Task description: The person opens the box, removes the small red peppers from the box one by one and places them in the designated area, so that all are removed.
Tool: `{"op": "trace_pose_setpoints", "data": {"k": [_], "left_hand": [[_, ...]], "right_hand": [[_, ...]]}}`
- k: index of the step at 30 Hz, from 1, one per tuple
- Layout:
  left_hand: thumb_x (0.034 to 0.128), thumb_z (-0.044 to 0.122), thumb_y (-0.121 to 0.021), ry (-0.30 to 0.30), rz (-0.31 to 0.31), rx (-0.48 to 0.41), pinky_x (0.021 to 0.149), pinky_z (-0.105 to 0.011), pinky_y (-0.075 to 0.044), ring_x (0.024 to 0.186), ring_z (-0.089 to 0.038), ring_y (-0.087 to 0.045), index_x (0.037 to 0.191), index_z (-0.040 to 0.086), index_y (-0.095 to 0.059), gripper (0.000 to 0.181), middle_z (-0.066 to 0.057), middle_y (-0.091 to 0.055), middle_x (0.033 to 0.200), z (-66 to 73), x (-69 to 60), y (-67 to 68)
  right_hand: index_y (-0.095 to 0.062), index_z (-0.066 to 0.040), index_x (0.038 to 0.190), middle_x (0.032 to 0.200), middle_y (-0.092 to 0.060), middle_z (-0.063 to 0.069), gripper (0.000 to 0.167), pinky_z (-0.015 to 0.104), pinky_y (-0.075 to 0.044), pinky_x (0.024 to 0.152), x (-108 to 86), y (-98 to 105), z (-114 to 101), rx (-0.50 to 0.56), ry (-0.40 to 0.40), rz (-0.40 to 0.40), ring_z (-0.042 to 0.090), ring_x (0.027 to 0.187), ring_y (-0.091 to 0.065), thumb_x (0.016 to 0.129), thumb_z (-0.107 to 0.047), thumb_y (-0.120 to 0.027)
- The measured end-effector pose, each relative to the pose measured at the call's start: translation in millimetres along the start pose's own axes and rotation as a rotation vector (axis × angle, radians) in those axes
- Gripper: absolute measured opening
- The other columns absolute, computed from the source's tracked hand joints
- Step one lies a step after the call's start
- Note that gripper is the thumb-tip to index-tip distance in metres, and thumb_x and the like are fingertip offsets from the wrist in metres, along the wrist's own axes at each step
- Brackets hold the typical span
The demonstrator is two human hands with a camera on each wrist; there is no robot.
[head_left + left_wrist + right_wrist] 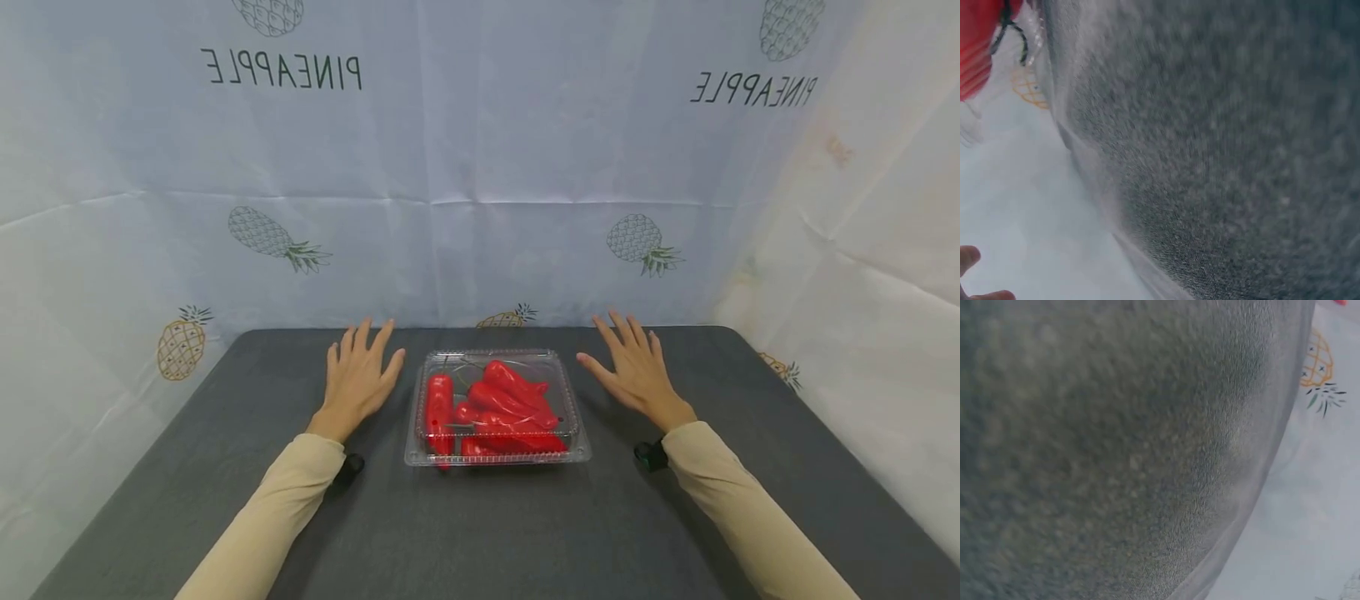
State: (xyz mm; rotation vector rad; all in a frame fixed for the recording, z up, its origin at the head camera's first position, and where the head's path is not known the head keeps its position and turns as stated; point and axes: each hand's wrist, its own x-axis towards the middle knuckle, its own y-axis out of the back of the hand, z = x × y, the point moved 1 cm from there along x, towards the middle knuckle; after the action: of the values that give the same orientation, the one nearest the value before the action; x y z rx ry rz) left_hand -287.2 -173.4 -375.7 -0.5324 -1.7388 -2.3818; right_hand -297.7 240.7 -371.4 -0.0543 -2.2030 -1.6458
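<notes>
A clear plastic container holding several red chili peppers stands on the dark table between the two hands. My left hand is to its left, fingers spread and holding nothing. On the other side my right hand is also spread with nothing in it. Neither hand touches the container. The left wrist view catches part of a red pepper at its top left corner and fingertips at the lower left. No part of the right hand shows in the right wrist view.
The dark grey table has its far edge against a pale cloth printed with pineapples. The cloth also hangs along both sides. A small black device is at the right wrist and another at the left.
</notes>
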Motion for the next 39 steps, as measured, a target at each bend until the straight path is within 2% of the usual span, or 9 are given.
{"op": "trace_pose_setpoints", "data": {"k": [26, 39], "left_hand": [[0.0999, 0.038, -0.051, -0.075, 0.109, -0.035, 0.112, -0.068, -0.026, 0.14, -0.047, -0.033, 0.151, 0.014, -0.04, 0.057, -0.026, -0.036, 0.153, 12.2, -29.2, 3.9], [0.0993, 0.04, -0.053, -0.084, 0.079, -0.075, 0.113, -0.068, -0.025, 0.141, -0.048, -0.031, 0.152, 0.016, -0.038, 0.06, -0.025, -0.033, 0.154, 17.2, -46.7, 9.8]], "right_hand": [[-0.03, -0.012, 0.156, 0.162, -0.025, 0.021, 0.077, 0.073, -0.01, 0.115, -34.7, 6.3, -12.1, 0.073, 0.029, 0.023, 0.047, 0.149, -0.017, 0.094, -0.052, -0.055], [-0.03, -0.01, 0.156, 0.16, -0.028, 0.022, 0.073, 0.073, -0.02, 0.112, -52.9, 4.9, -19.7, 0.138, 0.057, -0.002, 0.047, 0.146, -0.023, 0.097, -0.045, -0.055]]}}
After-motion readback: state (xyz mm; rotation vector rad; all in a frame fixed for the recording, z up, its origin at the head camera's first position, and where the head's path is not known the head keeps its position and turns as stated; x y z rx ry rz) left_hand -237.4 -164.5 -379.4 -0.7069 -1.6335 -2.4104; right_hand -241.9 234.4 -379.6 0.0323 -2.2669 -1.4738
